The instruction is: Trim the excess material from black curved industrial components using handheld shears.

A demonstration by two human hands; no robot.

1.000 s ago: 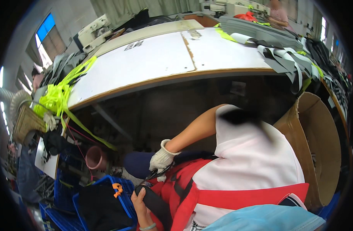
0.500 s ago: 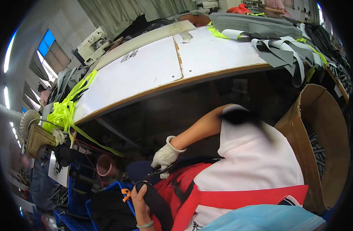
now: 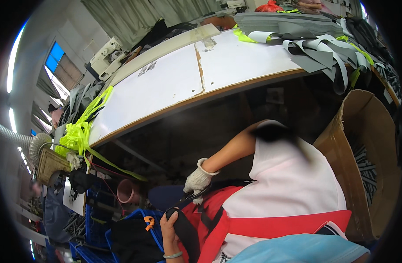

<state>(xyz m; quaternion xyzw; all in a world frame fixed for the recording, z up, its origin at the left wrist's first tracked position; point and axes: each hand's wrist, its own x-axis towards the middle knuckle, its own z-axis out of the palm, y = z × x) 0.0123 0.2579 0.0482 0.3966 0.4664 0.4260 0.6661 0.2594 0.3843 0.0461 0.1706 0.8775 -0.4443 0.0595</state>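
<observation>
My left hand (image 3: 169,228), bare with a pale bangle at the wrist, comes up from the lower edge. Its thumb and fingers close on a black fabric strip (image 3: 185,230) that hangs down over my red apron (image 3: 220,197). Just beyond it, my right hand (image 3: 199,179) wears a white knitted glove. It grips dark-handled scissors (image 3: 199,193), whose blades point toward the black strip near my left fingertips. Whether the blades touch the fabric I cannot tell. An orange tie (image 3: 149,223) shows beside my left hand, on the rim of a blue crate (image 3: 155,232) with black fabric in it.
Ahead stands a white-topped table (image 3: 152,87), with grey strips (image 3: 315,52) at its right end and neon-yellow ribbon (image 3: 78,136) at its left. A tall cardboard box (image 3: 337,144) is on the right. A pink bucket (image 3: 127,191) stands left of my hands, near a flexible duct (image 3: 14,133).
The whole view has shifted slightly, and both hands appear a little farther right and lower. My hold on the strip and scissors looks the same.
</observation>
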